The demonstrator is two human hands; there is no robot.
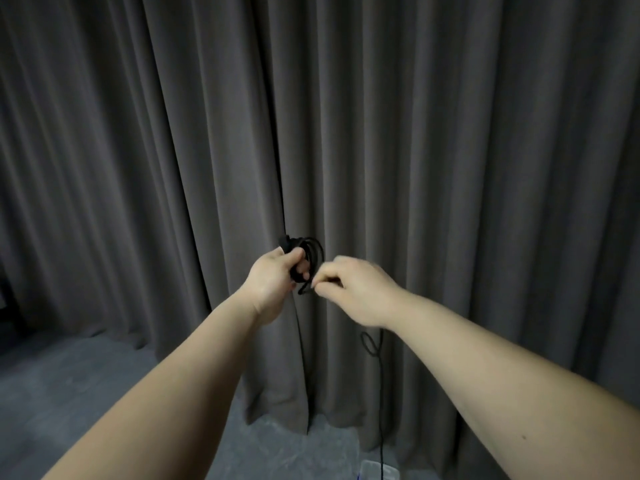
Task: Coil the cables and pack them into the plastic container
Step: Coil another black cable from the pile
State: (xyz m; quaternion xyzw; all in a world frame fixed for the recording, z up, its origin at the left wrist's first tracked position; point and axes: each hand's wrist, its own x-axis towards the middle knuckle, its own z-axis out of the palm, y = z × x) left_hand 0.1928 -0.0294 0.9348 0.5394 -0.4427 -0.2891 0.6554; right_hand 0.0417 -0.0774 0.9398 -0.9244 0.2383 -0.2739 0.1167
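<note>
- Head view: my left hand (273, 280) is clenched around a small bundle of black cable (306, 252), the loops standing up out of my fist in front of the grey curtain (450, 150).
- My right hand (349, 287) is just beside it, fingers (320, 287) pinched shut on the strand that leads out of the bundle.
- The loose tail (380, 393) hangs below my right wrist down toward the floor (86, 382), with a small twisted loop (370, 344) in it. I judge that kink could snag or tighten into a knot as I draw the tail up into the coil.
- The loops in my left fist look uneven. If my grip slackens while I lay on the next turn, they could spring open and the coil would fall apart.
- The plastic container (379, 471) sits on the floor at the bottom edge, mostly cut off, and the tail drops to about where it is. Whether they touch I cannot tell; if they do, a hard pull might drag or tip it.
- The container lies well below the bundle, so a coil dropped from here could miss it or unwind on landing.
</note>
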